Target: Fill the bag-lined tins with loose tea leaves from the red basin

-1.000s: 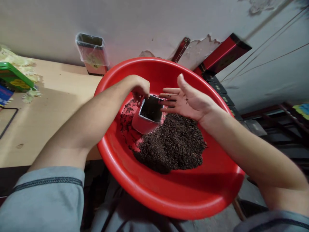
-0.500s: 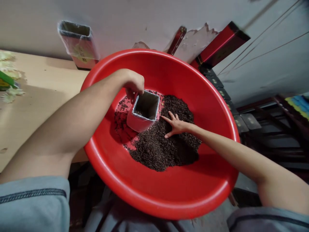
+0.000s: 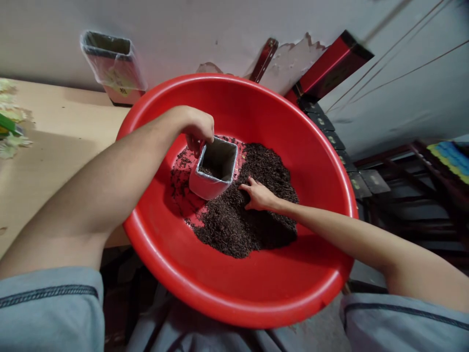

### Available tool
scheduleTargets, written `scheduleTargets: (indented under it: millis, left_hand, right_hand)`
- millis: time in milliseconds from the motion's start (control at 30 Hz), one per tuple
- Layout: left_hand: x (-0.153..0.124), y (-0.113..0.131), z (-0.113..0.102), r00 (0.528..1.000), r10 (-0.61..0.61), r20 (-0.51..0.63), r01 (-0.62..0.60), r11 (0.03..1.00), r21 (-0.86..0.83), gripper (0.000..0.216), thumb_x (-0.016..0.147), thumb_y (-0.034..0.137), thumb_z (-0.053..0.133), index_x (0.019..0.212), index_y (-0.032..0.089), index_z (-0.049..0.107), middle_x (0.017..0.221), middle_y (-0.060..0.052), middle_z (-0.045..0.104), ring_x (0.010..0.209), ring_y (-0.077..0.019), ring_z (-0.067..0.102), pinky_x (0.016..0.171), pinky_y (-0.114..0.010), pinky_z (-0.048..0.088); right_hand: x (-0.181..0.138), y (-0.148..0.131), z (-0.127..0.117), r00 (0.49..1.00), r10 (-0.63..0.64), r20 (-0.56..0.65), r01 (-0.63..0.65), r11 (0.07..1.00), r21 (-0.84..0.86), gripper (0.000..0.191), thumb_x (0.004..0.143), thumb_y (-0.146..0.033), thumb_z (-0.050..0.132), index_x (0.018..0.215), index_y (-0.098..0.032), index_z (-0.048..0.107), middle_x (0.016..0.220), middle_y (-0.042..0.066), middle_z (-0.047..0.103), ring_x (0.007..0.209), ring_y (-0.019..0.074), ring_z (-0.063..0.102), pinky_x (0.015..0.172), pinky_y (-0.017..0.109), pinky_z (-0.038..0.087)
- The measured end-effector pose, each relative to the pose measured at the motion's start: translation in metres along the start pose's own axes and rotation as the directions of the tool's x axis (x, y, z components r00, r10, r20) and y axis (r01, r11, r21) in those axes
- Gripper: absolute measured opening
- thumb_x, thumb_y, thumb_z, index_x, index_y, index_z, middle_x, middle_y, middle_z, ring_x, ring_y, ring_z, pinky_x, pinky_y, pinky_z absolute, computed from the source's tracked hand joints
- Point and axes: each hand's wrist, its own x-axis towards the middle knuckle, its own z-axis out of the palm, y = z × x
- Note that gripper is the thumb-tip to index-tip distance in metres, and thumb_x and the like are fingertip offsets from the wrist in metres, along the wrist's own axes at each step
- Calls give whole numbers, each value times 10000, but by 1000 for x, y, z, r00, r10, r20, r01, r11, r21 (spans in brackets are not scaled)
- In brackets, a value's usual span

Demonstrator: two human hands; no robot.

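here the left hand (image 3: 198, 131) grips the far rim of a small square red tin (image 3: 213, 172), tilted with its mouth up, inside the large round red plastic basin (image 3: 256, 293). just right of it, the right hand (image 3: 258, 195) presses curled fingers into the heap of dark loose tea leaves (image 3: 249, 220); its fingertips are buried.

Left hand (image 3: 198, 129): your forearm runs in from the lower left, bare below a grey sleeve, wrist bent downward, fingers curled closed in a pinch grip. Right hand (image 3: 259, 196): your arm reaches in from the lower right, nearly straight, palm down, fingers bent and pressing downward.
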Motion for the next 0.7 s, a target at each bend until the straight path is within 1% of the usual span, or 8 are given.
scheduleTargets:
  millis: [133, 267, 400, 467, 500, 600, 633, 700]
  left_hand:
    - [-3, 2, 1, 1000, 6, -9, -6, 1000, 1, 418, 798, 65, 599, 1161, 106, 802, 788, -72, 767, 997, -262, 773, 937, -326, 554]
    - [-9, 5, 3, 998, 54, -27, -53, 999, 7, 377, 834, 18, 548, 1130, 20, 780, 739, -94, 765, 940, -246, 772, 913, -331, 572]
    - [-16, 5, 3, 997, 70, -14, -70, 997, -29, 356, 835, -22, 519, 1099, -72, 751, 750, -154, 771, 935, -270, 764, 936, -399, 594]
    - [-18, 4, 3, 998, 69, -11, -70, 996, -53, 356, 830, -38, 512, 1091, -90, 748, 768, -179, 775, 970, -302, 764, 954, -441, 602]
    - [-18, 4, 2, 997, 72, -14, -73, 996, -59, 358, 828, -45, 510, 1091, -91, 749, 769, -183, 776, 986, -312, 764, 963, -454, 604]
    - [-18, 2, 1, 997, 75, -26, -76, 995, -70, 374, 825, -60, 498, 1099, -87, 752, 734, -166, 771, 995, -313, 769, 968, -460, 611]
    - [-18, 2, 1, 997, 75, -29, -77, 994, -73, 381, 826, -62, 494, 1105, -87, 751, 727, -161, 771, 996, -314, 771, 965, -458, 614]
    - [-17, 2, 1, 997, 61, -44, -64, 995, -79, 392, 831, -62, 507, 1134, -72, 756, 743, -152, 779, 1022, -324, 769, 972, -451, 612]
  right_hand:
    - [-2, -2, -1, 1000, -12, -16, 12, 1000, 12, 810, 710, -260, 901, 1471, -225, 627, 1560, 241, 471, 1363, 451, 593, 1143, 512, 459]
    - [-4, -3, -4, 999, -34, -39, 36, 998, 59, 750, 679, -192, 876, 1403, -241, 687, 1459, 186, 572, 1248, 410, 665, 1100, 483, 495]
    - [-3, -2, -14, 996, -21, -90, 37, 983, 179, 639, 673, -179, 836, 1299, -240, 724, 1372, 136, 648, 1188, 344, 685, 1079, 450, 517]
    - [-3, -1, -22, 993, -4, -115, 35, 962, 270, 562, 682, -197, 794, 1239, -217, 722, 1262, 110, 696, 1127, 305, 696, 1030, 433, 546]
    - [-4, -1, -26, 993, 7, -120, 32, 946, 321, 529, 689, -212, 765, 1215, -207, 712, 1176, 89, 718, 1051, 278, 709, 973, 418, 571]
    - [-9, -3, -45, 991, 48, -123, 15, 883, 469, 522, 731, -300, 673, 1242, -203, 637, 902, 10, 709, 754, 203, 693, 714, 361, 604]
    - [-12, -4, -52, 990, 77, -119, 1, 836, 549, 548, 729, -331, 664, 1261, -209, 604, 840, -10, 691, 681, 193, 672, 634, 348, 591]
    - [-19, -7, -71, 985, 143, -93, -25, 662, 750, 616, 671, -373, 709, 1254, -238, 561, 768, -37, 667, 593, 193, 645, 520, 335, 555]
